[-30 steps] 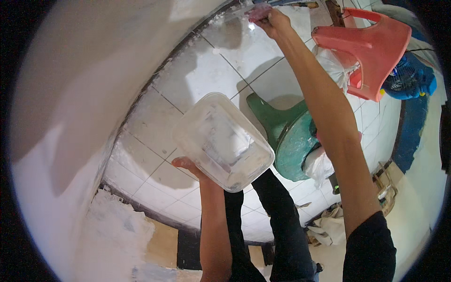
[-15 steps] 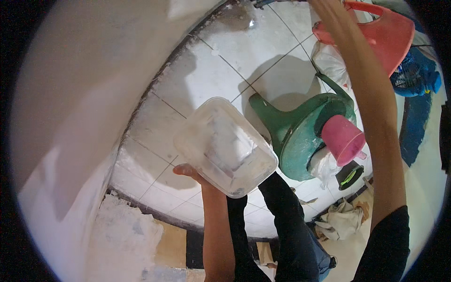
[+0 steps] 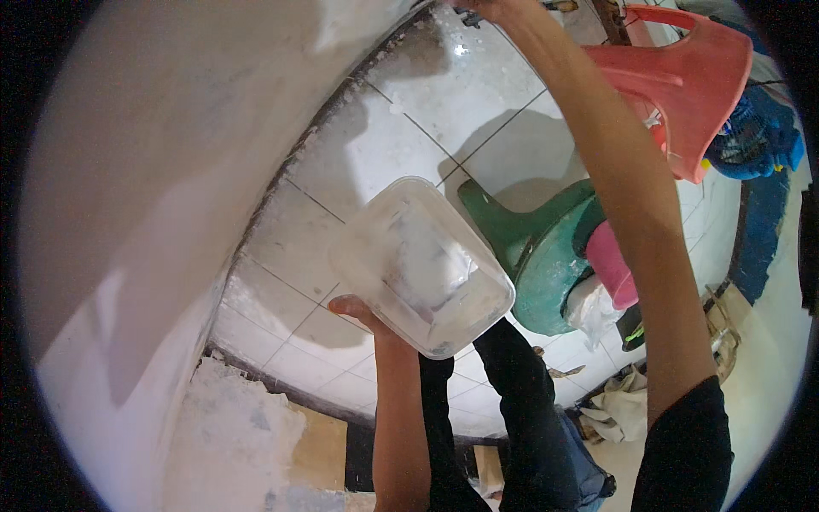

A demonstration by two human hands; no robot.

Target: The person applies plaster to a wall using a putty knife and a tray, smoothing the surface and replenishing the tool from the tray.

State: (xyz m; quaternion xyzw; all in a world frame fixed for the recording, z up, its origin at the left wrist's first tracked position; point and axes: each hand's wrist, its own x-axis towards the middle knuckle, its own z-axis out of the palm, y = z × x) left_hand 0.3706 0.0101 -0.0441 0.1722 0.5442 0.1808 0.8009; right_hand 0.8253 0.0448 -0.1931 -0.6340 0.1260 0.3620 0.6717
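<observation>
A translucent rectangular plastic container [image 3: 426, 256], smeared whitish inside, rests in my left hand [image 3: 358, 311], whose thumb shows beside its lower left edge while the other fingers are hidden beneath. At the top edge, my right hand [image 3: 490, 10] reaches out beside the wall near some dark tools [image 3: 469, 19]; its fingertips are cut off, so I cannot see what it holds. My right forearm passes over a green plastic stool [image 3: 546, 256] bearing a pink jug [image 3: 610, 273] and a white plastic bag [image 3: 593, 311].
A scuffed wall [image 3: 145, 188] runs along the left above white floor tiles [image 3: 392, 128]. A red plastic stool [image 3: 699, 85] and a blue fan [image 3: 742, 136] stand upper right. Crumpled beige cloth [image 3: 618, 401] lies lower right; my legs [image 3: 520, 401] are below the container.
The container and left hand sit slightly farther right in view. My right hand moved up out of frame half a second ago and is now back at the top edge, farther left.
</observation>
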